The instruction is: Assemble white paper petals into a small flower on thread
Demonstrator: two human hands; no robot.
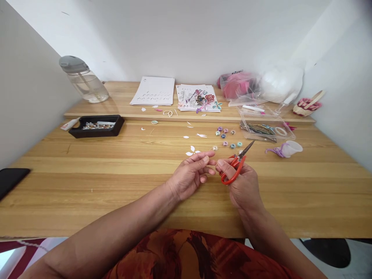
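My right hand (242, 182) grips red-handled scissors (236, 167), blades shut and pointing up to the right. My left hand (190, 172) is just left of it, fingers curled in a pinch that meets the right thumb; whatever is pinched is too small to make out. Both hands hover over the wooden table (116, 186) near its front middle. White paper petals (192, 151) lie just beyond my left hand. Several small rolled paper coils (228, 138) in purple, blue and pink are scattered past the scissors.
A black tray (97, 126) and glue tube (69, 123) sit at left; a water bottle (84, 80) stands behind. White sheets (153, 91) and a flower card (199, 97) rest on the raised shelf. A clear box (266, 126), plastic bags (241, 85), small cup (290, 148), basket (308, 104) are right. A black phone (11, 179) lies far left.
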